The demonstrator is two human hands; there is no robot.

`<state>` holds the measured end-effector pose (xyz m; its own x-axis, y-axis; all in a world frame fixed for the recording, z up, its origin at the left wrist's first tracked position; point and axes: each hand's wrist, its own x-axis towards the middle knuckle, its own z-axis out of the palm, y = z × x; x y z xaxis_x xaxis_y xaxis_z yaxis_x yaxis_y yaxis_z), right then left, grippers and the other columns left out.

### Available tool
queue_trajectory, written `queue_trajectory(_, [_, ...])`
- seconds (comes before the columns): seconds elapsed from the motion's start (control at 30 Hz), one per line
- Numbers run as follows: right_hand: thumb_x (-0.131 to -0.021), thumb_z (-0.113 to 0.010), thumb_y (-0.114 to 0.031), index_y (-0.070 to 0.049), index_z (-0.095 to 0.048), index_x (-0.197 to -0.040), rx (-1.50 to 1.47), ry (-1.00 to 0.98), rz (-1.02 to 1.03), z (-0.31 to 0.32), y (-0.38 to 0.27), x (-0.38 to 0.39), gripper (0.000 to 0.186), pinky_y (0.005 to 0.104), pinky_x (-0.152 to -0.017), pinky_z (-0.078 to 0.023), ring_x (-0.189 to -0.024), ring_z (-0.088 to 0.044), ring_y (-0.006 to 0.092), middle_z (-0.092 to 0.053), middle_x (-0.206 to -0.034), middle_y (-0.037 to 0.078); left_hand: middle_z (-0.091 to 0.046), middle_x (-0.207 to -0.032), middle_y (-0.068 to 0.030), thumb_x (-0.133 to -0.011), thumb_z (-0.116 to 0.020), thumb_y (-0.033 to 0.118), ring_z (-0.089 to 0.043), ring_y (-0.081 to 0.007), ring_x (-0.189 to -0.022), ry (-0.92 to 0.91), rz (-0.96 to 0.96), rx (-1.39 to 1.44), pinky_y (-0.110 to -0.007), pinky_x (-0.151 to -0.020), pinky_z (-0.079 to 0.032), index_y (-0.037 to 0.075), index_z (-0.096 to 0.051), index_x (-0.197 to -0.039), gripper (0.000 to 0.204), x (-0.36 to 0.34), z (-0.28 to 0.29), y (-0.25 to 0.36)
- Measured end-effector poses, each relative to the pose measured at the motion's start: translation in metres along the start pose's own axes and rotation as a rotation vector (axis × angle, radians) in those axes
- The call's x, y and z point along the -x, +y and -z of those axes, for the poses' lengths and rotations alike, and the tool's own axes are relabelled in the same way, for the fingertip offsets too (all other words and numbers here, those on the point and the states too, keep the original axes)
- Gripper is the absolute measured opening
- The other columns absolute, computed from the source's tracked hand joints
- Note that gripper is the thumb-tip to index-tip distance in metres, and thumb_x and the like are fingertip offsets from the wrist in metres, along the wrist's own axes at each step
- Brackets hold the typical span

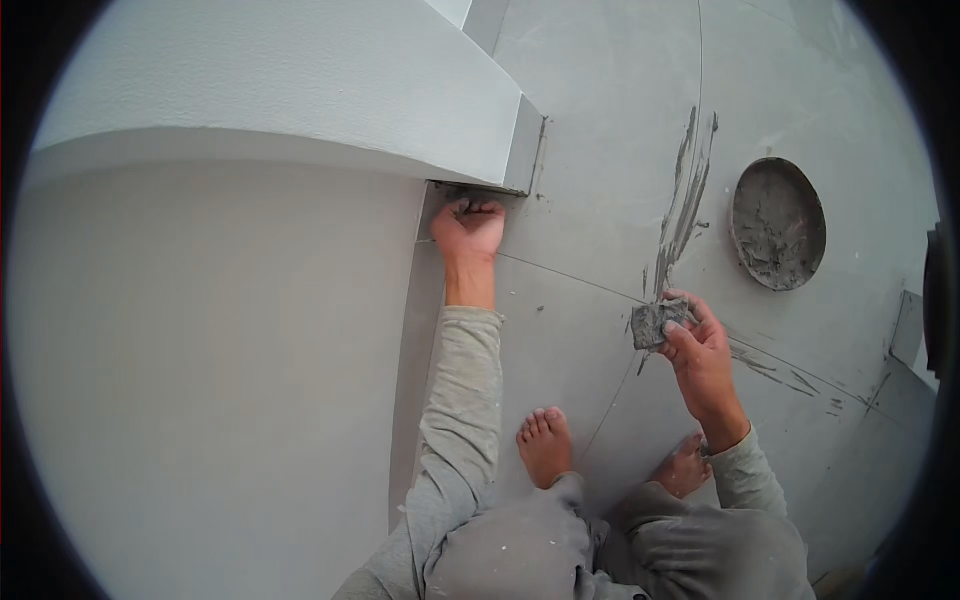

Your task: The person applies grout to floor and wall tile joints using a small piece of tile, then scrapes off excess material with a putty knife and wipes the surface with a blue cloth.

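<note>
My left hand (468,230) is curled at the dark joint along the foot of a white overhanging structure (330,90), fingertips bent inward; whatever they may hold is too hidden to make out. Lower and to the right, my right hand (701,352) grips a small flat square piece (651,318) coated in grey paste, thumb on its face. Up and to the right of that hand, an oval pan (778,225) of grey paste rests on the tiled floor (590,150). Dark paste streaks run along the tile joints near the piece.
A pale wall (220,340) fills the left side, with a narrow skirting strip along its foot. At the right edge are a small corner structure (908,330) and a dark object (936,300). My bare feet (546,445) are on the tiles between my arms.
</note>
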<state>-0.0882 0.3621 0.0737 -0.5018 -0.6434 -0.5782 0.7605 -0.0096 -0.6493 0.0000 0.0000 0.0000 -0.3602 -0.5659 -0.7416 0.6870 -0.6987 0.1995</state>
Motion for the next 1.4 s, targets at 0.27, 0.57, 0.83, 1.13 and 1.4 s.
queue_trajectory(0.27, [-0.101,-0.058,-0.001,-0.001,-0.053,-0.141,0.018,0.015,0.029,-0.004,-0.004,-0.003,0.040,0.0307,-0.085,-0.057,-0.093,-0.070,0.0130,-0.072,-0.108,0.010,-0.042,-0.094,-0.0059,-0.089,-0.047,0.000,-0.038,-0.0193,-0.086,-0.082,-0.002,0.040,-0.036,-0.079,-0.038,0.003,-0.049,-0.098,0.010,0.025,-0.014,0.004])
queue_trajectory(0.57, [-0.102,-0.057,-0.001,0.001,-0.051,-0.142,0.003,0.014,0.062,-0.005,-0.005,0.001,0.041,0.0327,-0.089,-0.058,-0.098,-0.072,0.0161,-0.073,-0.109,0.010,-0.041,-0.097,-0.0075,-0.094,-0.039,-0.001,-0.038,-0.0203,-0.088,-0.221,-0.004,0.152,-0.037,-0.081,-0.038,0.001,-0.046,-0.101,0.011,0.050,-0.030,0.008])
queue_trajectory(0.83, [-0.102,-0.057,-0.001,0.000,-0.051,-0.143,-0.004,0.038,0.059,-0.001,-0.004,0.001,0.041,0.0319,-0.089,-0.057,-0.098,-0.072,0.0160,-0.073,-0.109,0.010,-0.047,-0.106,-0.0038,-0.085,-0.049,-0.005,-0.040,-0.0170,-0.093,-0.223,-0.418,-0.446,-0.032,-0.086,-0.038,0.004,-0.054,-0.110,0.028,0.043,-0.018,-0.025])
queue_trajectory(1.13, [-0.102,-0.058,-0.002,0.000,-0.051,-0.143,0.004,0.028,0.045,-0.002,-0.002,0.001,0.042,0.0319,-0.088,-0.058,-0.097,-0.072,0.0154,-0.073,-0.109,0.010,-0.050,-0.121,-0.0169,-0.088,-0.048,0.000,-0.048,-0.0303,-0.114,-0.002,-1.104,-1.853,-0.042,-0.108,-0.042,-0.007,-0.044,-0.150,0.062,0.005,0.031,-0.024])
queue_trajectory(1.4, [-0.101,-0.059,-0.001,0.000,-0.053,-0.141,0.023,0.031,0.042,-0.006,-0.004,0.003,0.040,0.0303,-0.087,-0.058,-0.092,-0.071,0.0135,-0.072,-0.106,0.008,-0.054,-0.125,-0.0254,-0.087,-0.055,0.004,-0.055,-0.0405,-0.110,0.016,-1.267,-2.280,-0.051,-0.099,-0.049,-0.009,-0.037,-0.156,0.072,0.048,0.040,-0.026])
